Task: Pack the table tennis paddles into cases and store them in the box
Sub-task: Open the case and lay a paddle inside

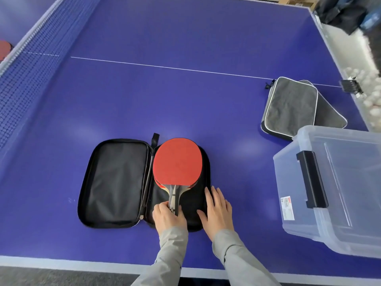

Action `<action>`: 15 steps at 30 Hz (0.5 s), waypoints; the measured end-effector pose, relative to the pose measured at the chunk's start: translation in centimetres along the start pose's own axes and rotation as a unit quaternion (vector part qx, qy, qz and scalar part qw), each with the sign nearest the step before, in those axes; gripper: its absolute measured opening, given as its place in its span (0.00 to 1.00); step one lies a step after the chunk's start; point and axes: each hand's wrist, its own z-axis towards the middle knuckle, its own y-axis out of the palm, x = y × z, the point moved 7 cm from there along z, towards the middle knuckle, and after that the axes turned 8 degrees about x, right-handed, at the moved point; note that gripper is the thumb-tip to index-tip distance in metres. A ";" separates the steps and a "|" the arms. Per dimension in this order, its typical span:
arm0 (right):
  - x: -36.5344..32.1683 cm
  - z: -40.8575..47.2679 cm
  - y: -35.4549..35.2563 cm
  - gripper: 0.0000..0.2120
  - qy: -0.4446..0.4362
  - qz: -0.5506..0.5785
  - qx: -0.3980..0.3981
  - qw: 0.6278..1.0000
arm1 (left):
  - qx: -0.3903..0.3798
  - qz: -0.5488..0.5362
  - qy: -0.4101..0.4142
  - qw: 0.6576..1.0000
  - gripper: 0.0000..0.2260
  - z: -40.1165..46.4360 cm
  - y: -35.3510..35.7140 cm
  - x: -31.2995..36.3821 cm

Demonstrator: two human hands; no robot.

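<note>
A black paddle case (115, 182) lies unzipped and spread flat on the blue table. A red-faced paddle (177, 159) rests in its right half, stacked on a second paddle whose edge shows beneath, handle toward me. My left hand (168, 216) pinches the end of the handle. My right hand (216, 211) lies flat with straight fingers on the case's right edge. A clear plastic box (321, 230) with a black latch stands at the right. A grey case (290, 106) lies open behind it.
The net (22, 79) runs along the left, with another red paddle (4, 49) beyond it. A bin of white balls (371, 96) sits off the table's right edge. The near table edge (82, 265) lies just below my forearms.
</note>
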 end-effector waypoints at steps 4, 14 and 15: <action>0.1 0.0 0.2 0.32 0.003 0.000 0.007 1.000 | 0.005 -0.008 0.005 1.000 0.12 0.0 0.6 -0.1; 0.0 0.0 -0.1 0.31 0.009 0.018 0.014 1.000 | -0.036 0.014 0.005 0.999 0.18 -0.1 1.2 -0.5; -0.1 0.0 -0.4 0.31 0.013 0.045 0.023 0.999 | -0.044 0.020 -0.001 0.999 0.21 -0.2 1.2 -0.5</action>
